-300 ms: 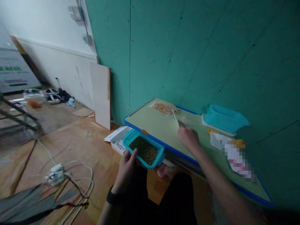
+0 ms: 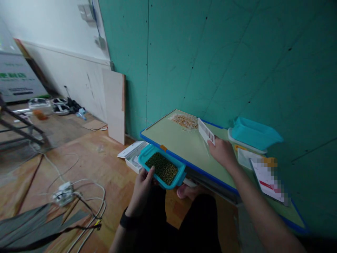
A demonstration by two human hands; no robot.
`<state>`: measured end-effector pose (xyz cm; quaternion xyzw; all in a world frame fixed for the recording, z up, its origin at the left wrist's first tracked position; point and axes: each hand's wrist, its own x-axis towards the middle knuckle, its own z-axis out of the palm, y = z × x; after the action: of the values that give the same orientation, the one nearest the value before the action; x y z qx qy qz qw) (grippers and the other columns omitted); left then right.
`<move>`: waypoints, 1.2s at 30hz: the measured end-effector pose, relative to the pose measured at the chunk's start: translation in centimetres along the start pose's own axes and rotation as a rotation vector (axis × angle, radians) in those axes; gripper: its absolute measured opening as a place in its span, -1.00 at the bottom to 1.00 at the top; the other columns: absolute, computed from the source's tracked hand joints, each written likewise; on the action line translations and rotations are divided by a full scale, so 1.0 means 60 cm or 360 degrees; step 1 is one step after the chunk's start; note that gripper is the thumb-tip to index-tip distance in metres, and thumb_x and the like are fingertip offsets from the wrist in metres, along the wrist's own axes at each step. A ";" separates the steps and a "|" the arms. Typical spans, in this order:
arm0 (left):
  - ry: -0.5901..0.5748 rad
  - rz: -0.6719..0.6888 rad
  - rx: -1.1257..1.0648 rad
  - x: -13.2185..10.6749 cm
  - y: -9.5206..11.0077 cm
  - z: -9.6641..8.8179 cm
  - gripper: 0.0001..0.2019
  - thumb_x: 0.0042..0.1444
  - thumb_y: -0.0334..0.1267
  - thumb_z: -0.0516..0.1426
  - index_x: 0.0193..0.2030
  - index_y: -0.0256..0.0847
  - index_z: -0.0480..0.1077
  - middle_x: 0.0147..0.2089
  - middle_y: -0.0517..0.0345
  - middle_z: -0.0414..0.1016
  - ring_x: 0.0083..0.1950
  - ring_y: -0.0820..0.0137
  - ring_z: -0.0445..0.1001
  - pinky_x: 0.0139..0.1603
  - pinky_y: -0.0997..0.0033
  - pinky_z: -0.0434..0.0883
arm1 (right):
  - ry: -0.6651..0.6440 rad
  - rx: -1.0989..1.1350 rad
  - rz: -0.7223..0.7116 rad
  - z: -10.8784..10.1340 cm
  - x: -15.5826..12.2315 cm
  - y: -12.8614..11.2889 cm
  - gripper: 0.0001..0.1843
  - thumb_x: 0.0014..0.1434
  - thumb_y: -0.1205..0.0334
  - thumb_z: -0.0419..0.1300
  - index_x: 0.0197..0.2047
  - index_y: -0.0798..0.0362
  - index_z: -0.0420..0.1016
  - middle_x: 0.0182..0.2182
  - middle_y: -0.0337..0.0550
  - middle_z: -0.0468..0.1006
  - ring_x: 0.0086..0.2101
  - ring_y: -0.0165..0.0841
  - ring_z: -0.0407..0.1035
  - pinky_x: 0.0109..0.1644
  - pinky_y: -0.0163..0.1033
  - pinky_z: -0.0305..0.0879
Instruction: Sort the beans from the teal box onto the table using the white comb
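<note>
Head view: a blue tray [image 2: 143,151] is held just off the near edge of the tabletop [image 2: 181,148], toward its left end; its near-left rim is gripped by the left hand [image 2: 143,188], thumb on top. Small green and tan beans [image 2: 163,169] are contained in it. A white slotted scraper [image 2: 206,132] is gripped by the right hand [image 2: 223,151] over the left half of the tabletop, its tip beside a loose pile of orange and pale grains [image 2: 184,122] spread near the tabletop's far left corner. Whether the surface is touched by the tip cannot be told. A second blue container [image 2: 255,134] is set along the tabletop's far edge, with a pale flat item [image 2: 265,181], red-striped and partly pixelated, placed toward the tabletop's right end. An opened white box [image 2: 133,162] is seen below the tabletop's left end.
</note>
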<state>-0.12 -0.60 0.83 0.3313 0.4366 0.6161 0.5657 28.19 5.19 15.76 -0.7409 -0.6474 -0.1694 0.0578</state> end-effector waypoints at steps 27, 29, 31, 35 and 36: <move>-0.0012 -0.0087 -0.0026 0.001 0.006 0.001 -0.46 -0.12 0.19 0.41 -0.22 -0.24 0.48 -0.56 0.29 0.42 -0.57 0.46 0.36 -0.55 0.50 0.34 | 0.0370 0.1213 0.0306 0.098 0.052 0.113 -0.50 0.16 -0.12 0.19 -0.17 0.17 0.67 -0.26 0.13 0.71 -0.18 0.00 0.60 -0.18 -0.09 0.44; -0.0013 -0.0094 -0.0023 0.000 0.007 0.001 -0.46 -0.13 0.19 0.42 -0.24 -0.24 0.48 -0.57 0.29 0.42 -0.58 0.45 0.36 -0.56 0.49 0.34 | 0.0429 0.1440 0.0331 0.106 0.056 0.120 -0.47 0.08 -0.17 0.25 -0.18 0.16 0.67 -0.23 0.11 0.72 -0.18 0.00 0.60 -0.13 -0.04 0.47; 0.0002 -0.0087 -0.0020 -0.001 0.007 0.001 -0.48 -0.15 0.18 0.42 -0.30 -0.22 0.46 -0.59 0.30 0.40 -0.58 0.44 0.36 -0.56 0.48 0.35 | 0.0481 0.1640 0.0337 0.106 0.053 0.125 -0.42 0.01 -0.22 0.32 -0.16 0.16 0.66 -0.21 0.09 0.72 -0.17 -0.02 0.60 -0.08 0.00 0.49; 0.0028 -0.0069 -0.0018 -0.002 0.004 0.000 -0.49 -0.13 0.19 0.42 -0.36 -0.20 0.41 -0.60 0.32 0.37 -0.59 0.45 0.35 -0.57 0.48 0.33 | 0.0442 0.1754 0.0229 0.079 0.004 0.122 -0.43 -0.03 -0.21 0.39 -0.16 0.13 0.67 -0.19 0.05 0.72 -0.13 -0.03 0.61 0.00 0.06 0.51; 0.0038 -0.0058 -0.0015 -0.003 0.003 0.000 -0.49 -0.13 0.19 0.42 -0.37 -0.21 0.41 -0.60 0.31 0.37 -0.60 0.45 0.35 -0.58 0.48 0.32 | 0.0397 0.1694 0.0160 0.069 -0.017 0.118 -0.48 -0.01 -0.18 0.39 -0.18 0.10 0.69 -0.18 0.03 0.72 -0.10 -0.02 0.60 0.04 0.05 0.50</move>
<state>-0.18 -0.76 1.02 0.3133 0.4463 0.6117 0.5731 35.72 4.36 12.51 -0.6138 -0.5956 0.0980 0.5089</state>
